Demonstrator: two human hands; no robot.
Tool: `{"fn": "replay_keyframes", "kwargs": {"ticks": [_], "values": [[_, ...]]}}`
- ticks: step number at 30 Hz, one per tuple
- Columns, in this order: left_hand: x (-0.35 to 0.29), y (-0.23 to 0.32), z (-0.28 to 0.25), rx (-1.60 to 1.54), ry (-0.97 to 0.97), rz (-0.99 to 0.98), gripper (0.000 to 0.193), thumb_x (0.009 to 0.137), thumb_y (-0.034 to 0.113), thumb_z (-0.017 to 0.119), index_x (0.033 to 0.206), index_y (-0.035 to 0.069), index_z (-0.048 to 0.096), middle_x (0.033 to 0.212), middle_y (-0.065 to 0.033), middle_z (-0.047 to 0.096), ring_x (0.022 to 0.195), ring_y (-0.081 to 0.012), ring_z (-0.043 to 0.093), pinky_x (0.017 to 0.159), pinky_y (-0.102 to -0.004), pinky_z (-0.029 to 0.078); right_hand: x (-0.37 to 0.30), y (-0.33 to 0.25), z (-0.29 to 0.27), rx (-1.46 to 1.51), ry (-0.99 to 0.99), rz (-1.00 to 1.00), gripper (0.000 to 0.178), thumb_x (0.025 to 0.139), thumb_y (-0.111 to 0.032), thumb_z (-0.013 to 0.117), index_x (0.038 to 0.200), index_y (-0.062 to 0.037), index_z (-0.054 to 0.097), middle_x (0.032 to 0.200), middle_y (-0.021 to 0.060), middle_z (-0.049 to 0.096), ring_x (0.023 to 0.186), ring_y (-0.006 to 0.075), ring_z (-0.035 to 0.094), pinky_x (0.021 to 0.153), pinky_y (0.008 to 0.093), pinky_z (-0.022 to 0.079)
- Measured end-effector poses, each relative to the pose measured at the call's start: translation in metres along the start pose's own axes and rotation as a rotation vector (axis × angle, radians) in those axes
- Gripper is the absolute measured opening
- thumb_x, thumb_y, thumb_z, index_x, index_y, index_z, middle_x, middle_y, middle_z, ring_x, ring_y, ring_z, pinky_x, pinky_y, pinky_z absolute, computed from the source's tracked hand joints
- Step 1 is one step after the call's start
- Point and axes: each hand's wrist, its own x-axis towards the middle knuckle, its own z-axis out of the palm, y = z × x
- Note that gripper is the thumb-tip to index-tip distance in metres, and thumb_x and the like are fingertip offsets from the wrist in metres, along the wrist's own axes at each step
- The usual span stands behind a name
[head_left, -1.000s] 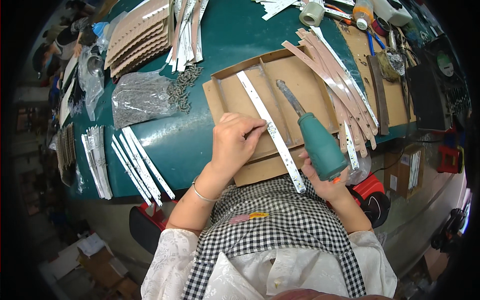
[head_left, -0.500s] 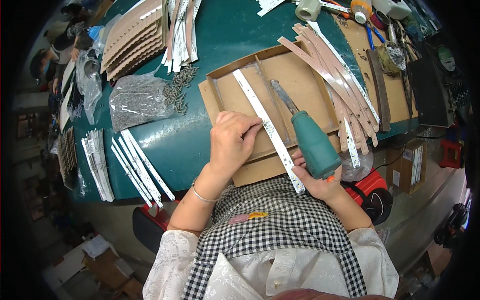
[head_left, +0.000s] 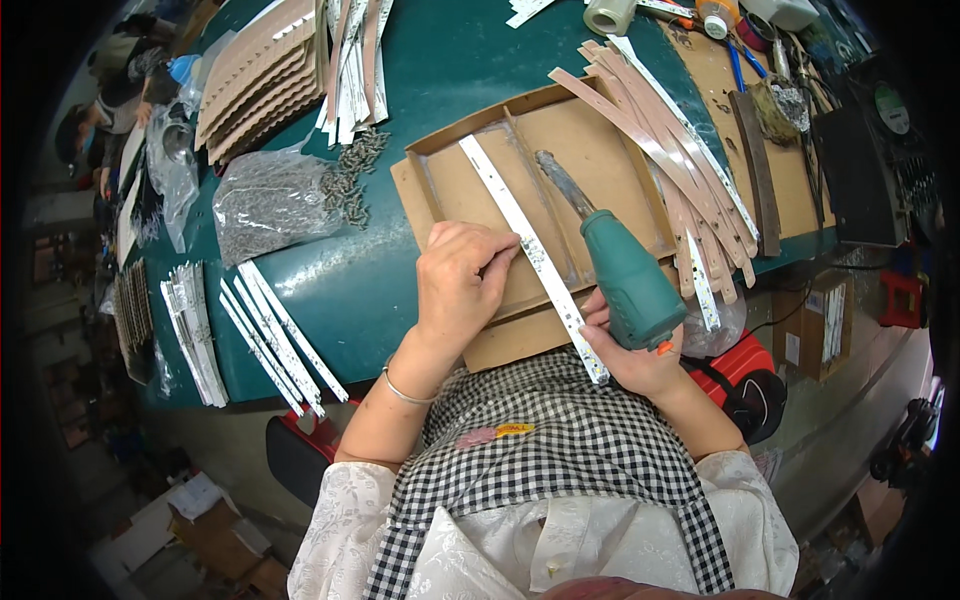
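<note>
A long white LED strip [head_left: 507, 203] lies aslant over the cardboard tray [head_left: 560, 135], its near end past the tray's front edge. My left hand [head_left: 457, 280] pinches thumb and forefinger at the strip's middle; anything small between the tips is hidden. The strip's near end is held between the thumb and fingers of my right hand [head_left: 635, 355]. That same hand also carries a tool with a bulky green handle [head_left: 628, 285], its dark metal shaft pointing away over the tray. An orange bit shows at the handle's butt.
Pinkish-brown and white strips [head_left: 685, 170] overlap the tray's right side. To the left lie a clear bag [head_left: 270, 205] of small parts, loose screws [head_left: 350, 180] and white strips [head_left: 290, 325]. Stacked ridged brown boards [head_left: 265, 80] stand at the far left.
Both hands keep nearly the same grip on the strip. The green handle has tilted slightly in my right hand. The table scene has shifted a little leftward in view.
</note>
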Motion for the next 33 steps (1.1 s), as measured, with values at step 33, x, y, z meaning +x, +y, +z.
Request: {"fn": "replay_keyframes", "kwargs": {"ticks": [33], "values": [[0.0028,0.0025,-0.0046,-0.011,-0.038,-0.045,0.014,0.076,-0.002,0.079,0.087,0.004,0.076,0.083,-0.009,0.074,0.076,-0.023,0.07,0.075,-0.0327,0.051,-0.0014,-0.0038,-0.0006,-0.06,0.012,0.077,0.057,0.08,-0.005,0.082,0.129,0.0055,0.054,0.108,0.0124,0.072,0.095,0.0155,0.071,0.085,0.0293,0.056]]}}
